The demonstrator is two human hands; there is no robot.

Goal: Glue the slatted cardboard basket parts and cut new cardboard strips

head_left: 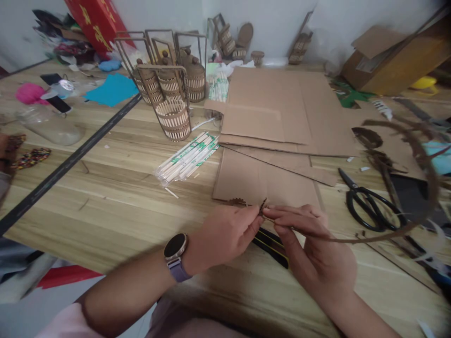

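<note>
My left hand [225, 234], with a watch on its wrist, pinches a small piece of brown corrugated strip [262, 205] between thumb and fingers. A toothed curl of cardboard [237, 202] shows just behind that hand. My right hand [317, 249] is closed on a long brown cardboard strip [380, 238], which runs out to the right and curves up in a wide loop. The fingertips of both hands meet at the small piece. Beneath them lies a black and yellow tool [271, 246], partly covered by the hands.
Black scissors [366, 202] lie at the right. Flat cardboard sheets [268, 108] lie ahead of my hands. Wrapped wooden sticks [190, 157] and handled baskets [173, 119] are left of them. A glass jar [49, 126] rests far left, near another person's arm [5, 159].
</note>
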